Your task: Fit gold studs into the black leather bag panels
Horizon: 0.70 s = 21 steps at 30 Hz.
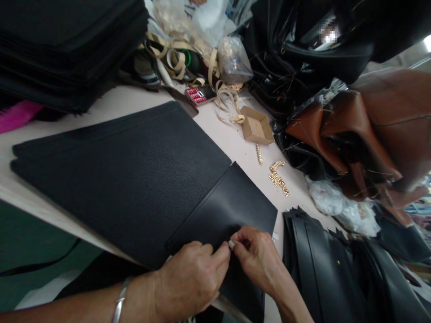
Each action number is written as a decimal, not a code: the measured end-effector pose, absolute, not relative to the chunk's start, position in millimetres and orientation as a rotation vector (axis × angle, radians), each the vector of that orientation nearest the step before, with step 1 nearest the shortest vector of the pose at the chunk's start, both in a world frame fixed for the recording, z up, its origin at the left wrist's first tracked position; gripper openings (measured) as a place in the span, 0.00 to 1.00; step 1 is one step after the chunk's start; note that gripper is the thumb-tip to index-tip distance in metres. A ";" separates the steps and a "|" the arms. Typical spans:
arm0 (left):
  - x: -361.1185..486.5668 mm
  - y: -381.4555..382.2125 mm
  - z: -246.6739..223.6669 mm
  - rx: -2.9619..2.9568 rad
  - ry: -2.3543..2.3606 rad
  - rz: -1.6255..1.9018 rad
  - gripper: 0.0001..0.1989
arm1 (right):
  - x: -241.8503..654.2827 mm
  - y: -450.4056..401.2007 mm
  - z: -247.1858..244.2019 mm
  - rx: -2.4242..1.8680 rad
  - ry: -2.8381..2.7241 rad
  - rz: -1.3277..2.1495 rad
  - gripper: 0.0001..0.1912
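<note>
A black leather panel (pixel 134 166) lies across the table, joined along a seam to a smoother black piece (pixel 242 197). Over the near edge of the smoother piece, my left hand (pixel 195 273) is closed, thumb and fingertips pressed together. My right hand (pixel 257 255) meets it from the right in a pinch. A tiny whitish bit (pixel 231 244) shows between the fingertips of both hands, too small to name. Whatever else the fingers hold is hidden. A silver bangle (pixel 120 300) sits on my left wrist.
Stacked black panels (pixel 67 49) rise at the back left. Gold-coloured metal pieces (pixel 279 179) lie beside a small open cardboard box (pixel 257 128). Brown leather pieces (pixel 357 125) and clear plastic bags (pixel 343 206) crowd the right. More black leather pieces (pixel 319 264) lie next to my right hand.
</note>
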State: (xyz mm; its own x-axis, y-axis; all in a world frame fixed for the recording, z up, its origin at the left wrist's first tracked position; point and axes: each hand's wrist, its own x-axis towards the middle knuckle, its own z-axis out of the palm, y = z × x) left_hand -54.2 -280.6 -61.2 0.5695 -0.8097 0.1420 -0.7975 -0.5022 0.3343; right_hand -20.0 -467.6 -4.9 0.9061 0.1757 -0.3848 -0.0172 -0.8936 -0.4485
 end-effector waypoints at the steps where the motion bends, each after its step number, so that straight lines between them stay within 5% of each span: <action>1: -53.7 -280.5 -60.8 2.438 -1.316 -0.040 0.22 | -20.1 -468.6 -3.5 -2.592 -0.122 0.607 0.08; 21: -55.2 -281.6 -62.6 2.413 -1.274 -0.015 0.21 | -14.6 -470.4 -3.4 -2.601 -0.012 0.749 0.05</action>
